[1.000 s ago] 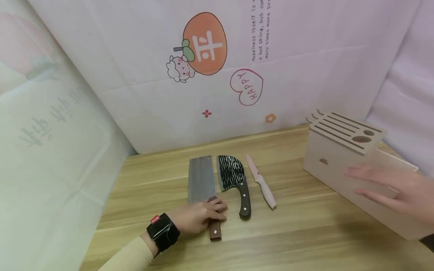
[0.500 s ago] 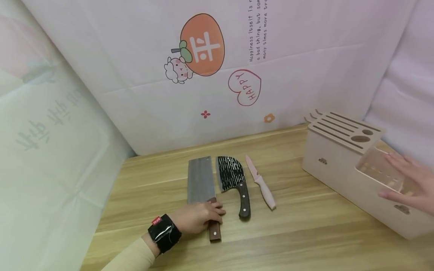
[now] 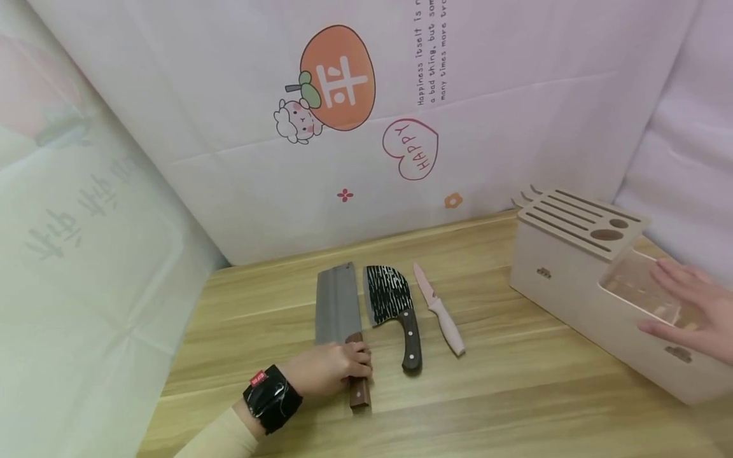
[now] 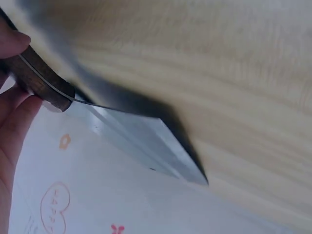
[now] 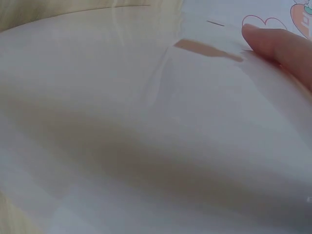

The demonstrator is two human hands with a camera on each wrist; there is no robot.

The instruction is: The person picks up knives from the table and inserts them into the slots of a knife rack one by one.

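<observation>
My left hand [image 3: 329,369] grips the brown wooden handle of a broad-bladed cleaver [image 3: 336,305]. In the left wrist view the blade [image 4: 131,134] is tilted, its shadow falling on the wood, and a thumb and fingers [image 4: 13,129] wrap the handle. To its right lie a second cleaver [image 3: 389,296] with a black-and-white patterned blade and a small pink knife [image 3: 449,324]. My right hand [image 3: 695,308], fingers straight and spread, rests at the open-topped lower part of a beige knife block [image 3: 572,280]. Its thumb [image 5: 278,46] lies along the block's wall in the right wrist view.
The block's raised top [image 3: 564,222] has several long slots and two round holes, with small hooks [image 3: 523,196] on its far left side. A wooden tabletop [image 3: 475,407] lies beneath everything. Printed white cloth [image 3: 258,191] stands behind and on both sides.
My right hand has moved from in front of the block back over its lower compartment. My left fingers have closed further round the cleaver's handle, and the cleaver has tilted slightly.
</observation>
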